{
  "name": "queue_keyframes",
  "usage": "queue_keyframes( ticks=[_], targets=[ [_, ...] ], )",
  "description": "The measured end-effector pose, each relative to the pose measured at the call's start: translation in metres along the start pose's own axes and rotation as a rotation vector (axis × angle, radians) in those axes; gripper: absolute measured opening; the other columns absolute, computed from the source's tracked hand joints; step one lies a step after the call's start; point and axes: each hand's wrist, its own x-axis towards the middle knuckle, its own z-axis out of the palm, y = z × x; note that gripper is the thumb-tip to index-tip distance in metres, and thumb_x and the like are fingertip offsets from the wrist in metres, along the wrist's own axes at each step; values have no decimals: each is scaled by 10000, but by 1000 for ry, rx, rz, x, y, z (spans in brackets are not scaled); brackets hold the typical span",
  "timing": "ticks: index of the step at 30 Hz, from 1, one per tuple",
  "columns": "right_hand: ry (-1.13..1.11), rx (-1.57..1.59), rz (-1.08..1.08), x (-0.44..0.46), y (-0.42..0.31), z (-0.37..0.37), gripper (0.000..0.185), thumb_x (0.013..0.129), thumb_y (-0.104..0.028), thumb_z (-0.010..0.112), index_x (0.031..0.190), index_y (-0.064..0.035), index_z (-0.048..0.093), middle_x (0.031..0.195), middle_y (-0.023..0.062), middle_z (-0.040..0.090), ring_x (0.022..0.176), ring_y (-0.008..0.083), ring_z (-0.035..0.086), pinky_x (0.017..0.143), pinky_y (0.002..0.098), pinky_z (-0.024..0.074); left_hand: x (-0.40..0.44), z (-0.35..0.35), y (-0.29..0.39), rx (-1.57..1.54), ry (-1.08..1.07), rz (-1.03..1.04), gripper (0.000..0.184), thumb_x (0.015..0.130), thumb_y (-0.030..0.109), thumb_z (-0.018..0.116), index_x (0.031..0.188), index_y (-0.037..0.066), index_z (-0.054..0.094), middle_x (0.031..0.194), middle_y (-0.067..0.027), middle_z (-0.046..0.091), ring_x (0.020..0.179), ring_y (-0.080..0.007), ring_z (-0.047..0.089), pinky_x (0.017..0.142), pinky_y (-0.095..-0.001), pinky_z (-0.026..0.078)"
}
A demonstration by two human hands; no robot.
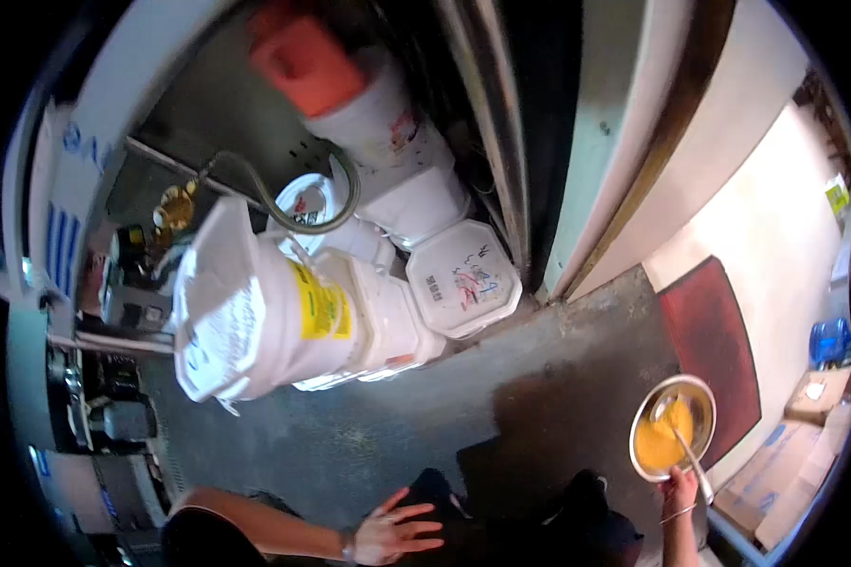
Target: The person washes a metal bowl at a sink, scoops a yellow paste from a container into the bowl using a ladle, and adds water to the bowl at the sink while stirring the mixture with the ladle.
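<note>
My left hand (394, 535) is held out low over the floor with its fingers spread and nothing in it. At the lower right, my right hand (678, 491) grips the near rim of a metal bowl (704, 406). Orange-yellow powder or paste (659, 446) fills part of the bowl. A spoon (692, 465) rests in it, its handle leaning over the rim beside my right hand. Nearest to my left hand on the upper left side are stacked white buckets (265, 321), one with a yellow label.
A lidded white bucket (465, 280) stands by the wall, with a red container (307, 61) on another bucket behind. A hose (255, 180) curves above them. A red mat (714, 350) lies on the floor. Cardboard boxes (785, 463) and a blue bottle (830, 341) are at right.
</note>
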Motion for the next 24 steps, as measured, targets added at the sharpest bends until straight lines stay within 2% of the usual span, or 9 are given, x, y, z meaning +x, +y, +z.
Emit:
queue_keyframes(
  ticks=[2,5,6,14,16,19,20,22,24],
  targets=[
    [-55,-28,-6,-31,-41,22,185,839,-115,536,988,-6,528,771,60,607,545,129,580,428,230,493,-4,4,10,-157,38,6,406,764,-41,519,1086,187,612,1180,-15,538,1208,-269,416,1052,-547,182],
    [-94,82,2,-76,-81,62,215,841,-126,550,1014,2,546,793,68,623,551,130,582,455,236,497,-21,5,8,-59,-141,104,287,729,98,604,1013,134,620,1128,-52,542,1186,-256,427,1044,-510,221],
    [-103,74,-9,-94,-94,72,209,844,-125,549,1010,2,545,797,70,624,556,128,583,455,236,497,-24,5,12,-69,-244,76,346,671,32,579,990,160,615,1113,-39,523,1210,-262,395,1055,-531,160],
    [-92,9,-64,-240,-196,131,142,856,-76,525,948,33,522,845,103,606,602,140,587,495,253,519,-39,-4,51,399,-593,-2,353,754,76,508,1093,154,565,1120,-90,525,1208,-282,390,1051,-555,121],
    [-142,65,-119,-282,-222,143,143,854,-67,520,952,37,525,830,91,600,608,133,580,490,244,513,-39,-16,83,682,-579,-97,355,797,158,483,1149,141,528,1132,-121,506,1215,-304,370,1040,-565,127],
    [-200,-55,-159,-353,-270,158,164,848,-98,520,942,36,536,722,75,595,522,146,571,461,257,488,-48,-14,137,763,-179,-383,407,837,211,443,1233,123,467,1228,-144,464,1231,-336,343,1034,-580,114],
    [-237,-119,-163,-372,-282,161,168,846,-110,526,931,34,539,711,78,592,510,152,568,455,264,485,-44,-22,161,464,-142,-608,430,851,232,463,1265,121,431,1290,-143,424,1236,-329,346,1029,-554,175],
    [-361,-221,-200,-400,-294,168,173,843,-122,533,924,28,559,718,82,598,522,154,572,452,274,487,-42,-52,180,-728,6,-798,507,855,359,535,1280,114,408,1294,-99,430,1205,-260,405,932,-435,396],
    [-411,-372,-406,-420,-276,175,186,844,-104,541,971,30,567,770,90,627,592,147,606,494,268,482,-56,-126,239,-2002,177,-727,526,852,330,557,1289,89,389,1284,-92,438,1203,-253,408,933,-453,401]
  ],
)
